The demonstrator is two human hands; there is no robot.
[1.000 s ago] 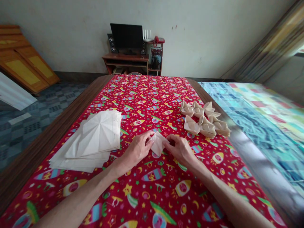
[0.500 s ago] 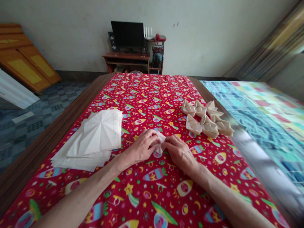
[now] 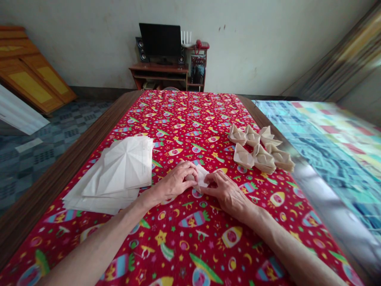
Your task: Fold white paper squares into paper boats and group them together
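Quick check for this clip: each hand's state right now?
Left hand: closed, holding the left side of a small, folded white paper piece.
Right hand: closed, holding the same piece's right side.

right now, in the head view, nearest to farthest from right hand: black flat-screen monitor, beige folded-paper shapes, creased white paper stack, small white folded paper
1. Small white folded paper, touching the right hand
2. Beige folded-paper shapes, forward and right
3. Creased white paper stack, at left
4. Black flat-screen monitor, in the background
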